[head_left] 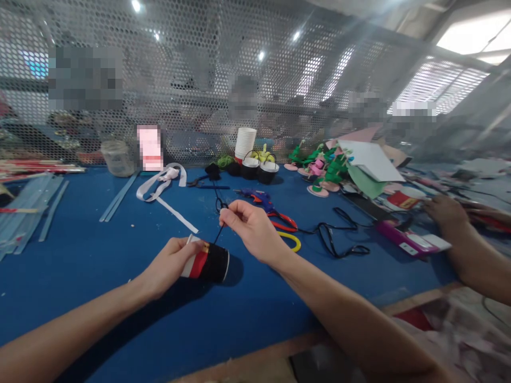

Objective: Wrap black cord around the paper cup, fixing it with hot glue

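My left hand (175,260) is closed around a paper cup (202,259) that lies tilted on its side, its base end to one side. White, red and black bands and a small yellow patch show on the cup. My right hand (249,226) pinches a thin black cord (219,234) just above the cup. One stretch of the cord runs down to the black band; loops of it stand out beyond my fingertips, toward a dark bundle (213,171) farther back. Scissors with red and yellow handles (293,242) lie beside my right wrist, partly hidden by it.
Behind are a blue glue gun (255,198), two small black buckets (267,173), stacked white cups (245,142) and green figures (335,169). White ribbon (178,215) and glue sticks (34,207) lie left. Right are a purple power strip (407,240), its black cable and another person's hand (449,215).
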Demonstrator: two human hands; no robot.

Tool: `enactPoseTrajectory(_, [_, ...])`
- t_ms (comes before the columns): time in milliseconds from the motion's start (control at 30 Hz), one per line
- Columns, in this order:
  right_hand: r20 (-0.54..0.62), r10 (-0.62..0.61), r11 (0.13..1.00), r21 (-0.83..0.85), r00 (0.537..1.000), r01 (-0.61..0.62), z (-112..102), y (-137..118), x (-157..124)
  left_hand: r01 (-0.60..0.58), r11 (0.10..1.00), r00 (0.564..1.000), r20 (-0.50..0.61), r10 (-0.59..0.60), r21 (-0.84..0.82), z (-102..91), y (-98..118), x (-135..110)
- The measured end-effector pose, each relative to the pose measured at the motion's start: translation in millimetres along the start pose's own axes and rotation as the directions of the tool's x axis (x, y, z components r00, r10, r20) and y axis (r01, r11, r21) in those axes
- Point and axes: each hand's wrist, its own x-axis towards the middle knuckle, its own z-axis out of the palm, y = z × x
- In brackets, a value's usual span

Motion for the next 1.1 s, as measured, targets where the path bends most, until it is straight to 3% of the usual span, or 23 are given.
enactPoseTrajectory(333, [0.043,0.03,0.992,-0.128,0.999,-0.024,5.1,11.8,4.9,-0.161,0.979,0.982,0.118,0.147,0.124,1.9,-3.6,-8.3])
enactPoseTrajectory(633, [0.091,0.094,0.982,-0.172,0.991,-0.078,7.9,9.2,3.5,-0.256,0.955,0.963,0.13,0.237,0.151,0.1,-8.7,-9.9])
enactPoseTrajectory(1100, [0.202,0.19,0.968,-0.203,0.961,-0.149,11.8,9.1,1.6,-0.296,0.933,0.954,0.108,0.278,0.205,-0.7,-7.3,-11.7])
